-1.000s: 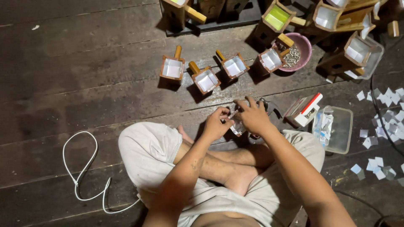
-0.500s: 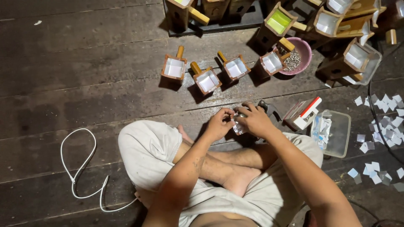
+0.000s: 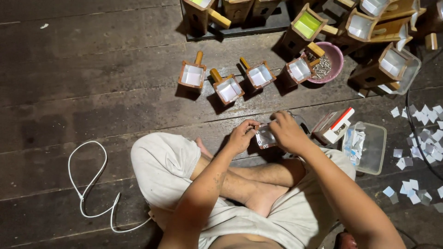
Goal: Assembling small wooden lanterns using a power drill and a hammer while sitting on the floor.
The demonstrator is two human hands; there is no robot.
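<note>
Four small wooden boxes with white linings (image 3: 228,88) are set in a row on the dark plank floor (image 3: 92,69); at their 3 o'clock a pink bowl (image 3: 333,56) is placed. A white cord (image 3: 87,184) is looped at 8 o'clock, and white paper squares (image 3: 422,138) are scattered at 4 o'clock

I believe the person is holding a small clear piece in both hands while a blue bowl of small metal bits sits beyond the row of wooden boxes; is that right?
Not quite: the bowl of small metal bits is pink, not blue, as the head view shows. The rest holds: the left hand and right hand hold the small clear piece between them, with the wooden boxes in a row beyond.
</note>
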